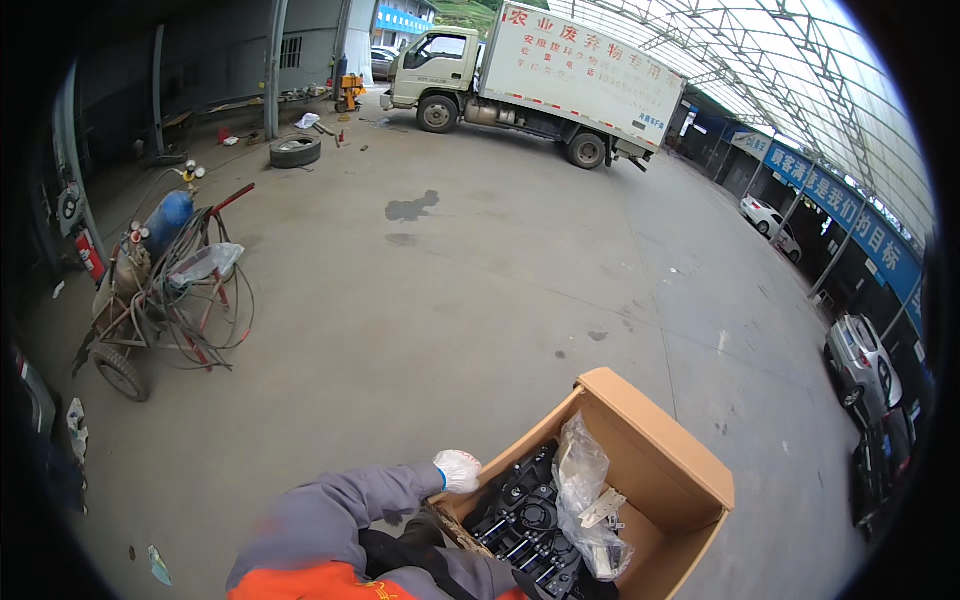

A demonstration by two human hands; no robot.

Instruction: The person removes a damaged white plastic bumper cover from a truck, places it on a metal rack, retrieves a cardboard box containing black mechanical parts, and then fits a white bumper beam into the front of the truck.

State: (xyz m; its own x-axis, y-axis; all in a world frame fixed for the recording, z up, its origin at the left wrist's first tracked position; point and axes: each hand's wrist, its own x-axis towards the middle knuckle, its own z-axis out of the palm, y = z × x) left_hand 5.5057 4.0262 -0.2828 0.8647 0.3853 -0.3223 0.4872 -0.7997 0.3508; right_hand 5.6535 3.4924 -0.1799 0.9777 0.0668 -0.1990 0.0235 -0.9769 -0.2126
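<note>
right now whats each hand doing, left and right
Left hand: white glove, curled shut on the near edge of the cardboard box.
Right hand: not in view.

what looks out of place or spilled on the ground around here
A dark wet stain has spread on the concrete, with a fainter patch just below it. A loose tyre lies flat on the floor near the wall, with scraps around it. By the gloved left hand, the cardboard box and its black parts look undamaged.

Cardboard, plastic, cloth, concrete

Matt brown cardboard box (pixel 668 458); glossy clear plastic bag (pixel 583 478); black plastic part (pixel 522 520); white cloth glove (pixel 459 470); rough grey concrete floor (pixel 450 300).
</note>
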